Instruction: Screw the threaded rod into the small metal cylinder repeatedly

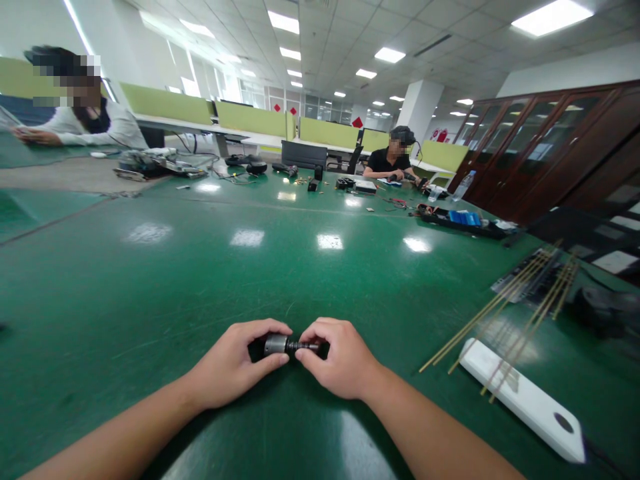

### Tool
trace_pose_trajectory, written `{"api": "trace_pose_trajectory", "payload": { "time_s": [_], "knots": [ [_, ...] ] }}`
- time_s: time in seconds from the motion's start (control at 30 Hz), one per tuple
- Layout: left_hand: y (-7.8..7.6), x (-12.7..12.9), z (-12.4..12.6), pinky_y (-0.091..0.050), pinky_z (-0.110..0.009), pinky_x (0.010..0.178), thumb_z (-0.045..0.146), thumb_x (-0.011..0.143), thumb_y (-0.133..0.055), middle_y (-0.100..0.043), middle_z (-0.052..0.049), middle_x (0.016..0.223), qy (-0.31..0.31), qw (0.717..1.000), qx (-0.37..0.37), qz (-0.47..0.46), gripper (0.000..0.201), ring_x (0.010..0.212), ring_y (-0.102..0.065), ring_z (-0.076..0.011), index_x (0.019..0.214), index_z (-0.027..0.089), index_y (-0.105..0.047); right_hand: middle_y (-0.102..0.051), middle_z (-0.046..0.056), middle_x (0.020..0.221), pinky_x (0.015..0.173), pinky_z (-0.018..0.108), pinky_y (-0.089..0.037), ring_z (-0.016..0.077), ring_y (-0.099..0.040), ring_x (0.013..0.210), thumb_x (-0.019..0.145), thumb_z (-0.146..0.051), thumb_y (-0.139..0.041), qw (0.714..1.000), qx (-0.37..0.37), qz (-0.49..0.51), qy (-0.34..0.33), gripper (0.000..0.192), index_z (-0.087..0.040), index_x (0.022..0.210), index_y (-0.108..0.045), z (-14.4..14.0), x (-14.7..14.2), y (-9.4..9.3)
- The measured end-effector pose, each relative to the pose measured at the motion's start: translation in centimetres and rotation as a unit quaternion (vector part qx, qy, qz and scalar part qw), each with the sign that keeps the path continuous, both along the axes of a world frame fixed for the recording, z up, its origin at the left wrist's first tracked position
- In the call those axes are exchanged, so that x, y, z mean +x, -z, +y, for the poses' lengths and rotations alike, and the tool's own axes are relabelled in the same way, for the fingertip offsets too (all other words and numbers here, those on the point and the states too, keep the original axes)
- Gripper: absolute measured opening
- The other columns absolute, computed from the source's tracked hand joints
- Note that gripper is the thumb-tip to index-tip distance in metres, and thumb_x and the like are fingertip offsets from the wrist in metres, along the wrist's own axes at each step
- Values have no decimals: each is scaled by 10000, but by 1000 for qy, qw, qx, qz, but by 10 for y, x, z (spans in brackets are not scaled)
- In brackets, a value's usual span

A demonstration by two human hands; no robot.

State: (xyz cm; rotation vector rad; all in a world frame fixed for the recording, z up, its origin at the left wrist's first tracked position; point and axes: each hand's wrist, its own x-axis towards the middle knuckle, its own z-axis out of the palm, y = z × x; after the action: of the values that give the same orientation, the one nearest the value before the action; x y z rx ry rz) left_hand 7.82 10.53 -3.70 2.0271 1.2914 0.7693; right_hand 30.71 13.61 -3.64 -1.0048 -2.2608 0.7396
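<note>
Low over the green table, my left hand [235,363] curls its thumb and fingers around a dark grey metal cylinder with a thinner ridged shaft [277,344]. The piece lies level, its wide end toward the left. My right hand [345,360] pinches the narrow shaft at the other end between thumb and fingers. The fingertips of the two hands are close together but apart. Whether cylinder and shaft are one piece or two fitted together, I cannot tell. My fingers partly hide both ends.
To the right, several thin brass-coloured rods [500,313] reach over a white power strip [525,400]. A black tray [465,220] with blue items lies farther back on the green table [250,280]. One person sits at the far side, another at the far left, with tools and cables between.
</note>
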Motion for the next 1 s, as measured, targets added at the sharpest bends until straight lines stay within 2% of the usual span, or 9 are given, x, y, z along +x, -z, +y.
{"api": "trace_pose_trajectory", "payload": {
  "time_s": [0.17,0.7,1.0],
  "knots": [
    [-7,2,-1,-490,-308,873,352,889,-656,-708,-22,1053,-7,1000,-12,-7,264,970,-653,-210,1127,239,-662,-650,9,798,682,272,-433,146,-585,711,827,-256,-686,1000,-1,4,4,72,-203,873,-697,0,1,-2],
    [-6,1,0,-461,-300,900,369,886,-667,-703,4,1068,-17,999,-32,-12,267,996,-644,-195,1127,253,-660,-644,1,782,670,266,-431,143,-581,698,812,-304,-718,1000,2,19,14,113,-207,860,-688,1,0,1],
    [7,-4,2,-459,-294,892,388,889,-666,-696,11,1081,-17,1000,-18,-11,285,998,-638,-192,1150,276,-647,-643,0,780,669,267,-428,143,-578,700,824,-276,-703,1000,6,22,17,77,-207,856,-689,0,0,0]
  ]
}}
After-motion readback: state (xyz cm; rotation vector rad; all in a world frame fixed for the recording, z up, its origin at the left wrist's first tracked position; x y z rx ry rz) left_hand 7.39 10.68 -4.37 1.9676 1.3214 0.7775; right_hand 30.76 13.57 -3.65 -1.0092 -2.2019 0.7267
